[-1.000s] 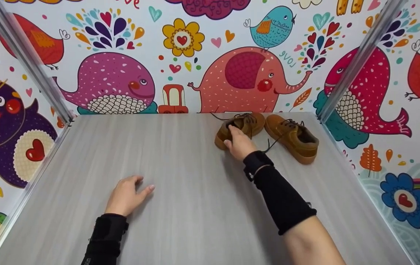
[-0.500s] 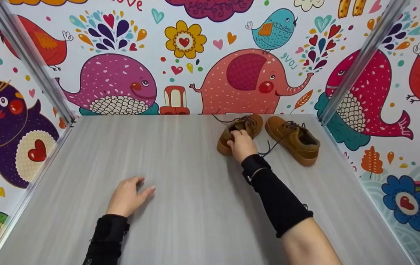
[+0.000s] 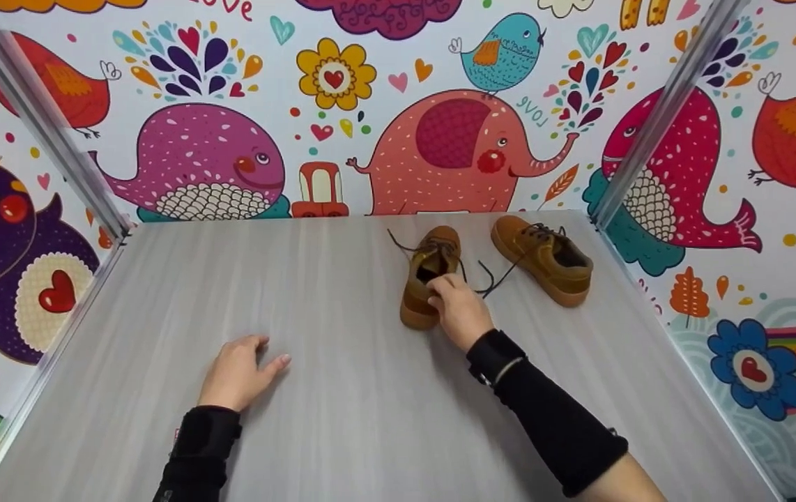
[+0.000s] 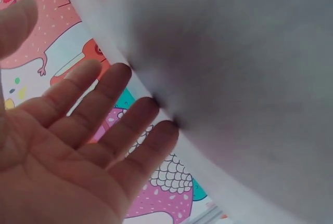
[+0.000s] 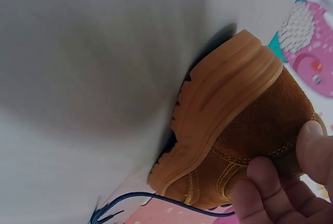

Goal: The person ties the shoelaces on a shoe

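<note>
My right hand (image 3: 464, 314) pinches the collar of a brown suede lace-up shoe (image 3: 415, 296), thumb on one side and fingers on the other. Its toe points to the back wall, heel toward me. The right wrist view shows its tan sole (image 5: 223, 94) side-on, with dark shadow along the underside. Loose dark laces (image 3: 401, 242) trail from it. The matching shoe (image 3: 544, 261) lies to the right, toe pointing back and left. On the left of the table my left hand (image 3: 238, 373) rests empty, its fingers (image 4: 151, 151) extended and fingertips at the surface.
A pale wood-grain table (image 3: 328, 432) spreads under both hands. Walls printed with cartoon animals (image 3: 433, 167) enclose it at the back and sides, with metal posts (image 3: 656, 118) at the back corners. A dark lace (image 3: 502, 275) lies between the shoes.
My right hand has drawn the nearer shoe toward me and away from the back wall, turning its toe to point more straight back. The left hand and the other shoe stay put.
</note>
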Motion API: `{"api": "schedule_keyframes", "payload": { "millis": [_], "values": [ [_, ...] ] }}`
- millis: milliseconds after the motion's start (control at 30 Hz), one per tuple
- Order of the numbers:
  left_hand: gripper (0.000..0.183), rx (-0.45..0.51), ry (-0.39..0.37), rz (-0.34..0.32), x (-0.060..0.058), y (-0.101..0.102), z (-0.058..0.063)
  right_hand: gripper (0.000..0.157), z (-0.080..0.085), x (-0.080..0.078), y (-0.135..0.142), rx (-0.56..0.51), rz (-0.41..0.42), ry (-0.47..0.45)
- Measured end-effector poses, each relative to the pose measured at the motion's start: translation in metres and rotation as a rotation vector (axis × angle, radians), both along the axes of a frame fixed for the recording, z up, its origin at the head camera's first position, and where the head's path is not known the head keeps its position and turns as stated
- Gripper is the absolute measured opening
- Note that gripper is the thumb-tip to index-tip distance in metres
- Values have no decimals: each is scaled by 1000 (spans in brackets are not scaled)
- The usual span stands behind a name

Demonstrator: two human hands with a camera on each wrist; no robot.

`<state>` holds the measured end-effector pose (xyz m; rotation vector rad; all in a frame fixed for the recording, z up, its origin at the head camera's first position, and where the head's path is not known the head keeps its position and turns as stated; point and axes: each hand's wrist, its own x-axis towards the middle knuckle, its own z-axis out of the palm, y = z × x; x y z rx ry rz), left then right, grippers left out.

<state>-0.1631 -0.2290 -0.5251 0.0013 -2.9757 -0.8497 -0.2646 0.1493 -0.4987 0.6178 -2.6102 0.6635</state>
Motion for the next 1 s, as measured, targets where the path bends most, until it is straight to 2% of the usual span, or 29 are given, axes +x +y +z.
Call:
{"api": "schedule_keyframes", "payload": {
  "millis": [333,567,767,1000],
  "values": [
    [56,-9,22,-20,6,13,-1,14,-1,53,3,36,166,17],
    [55,-5,33,-69,9,35,1,23,-1,83,5,56,288,58],
    [54,37,20,-139,11,59,10,23,-1,101,5,67,348,88],
    [52,93,77,-218,13,82,18,27,-1,111,6,73,392,70]
  ]
}}
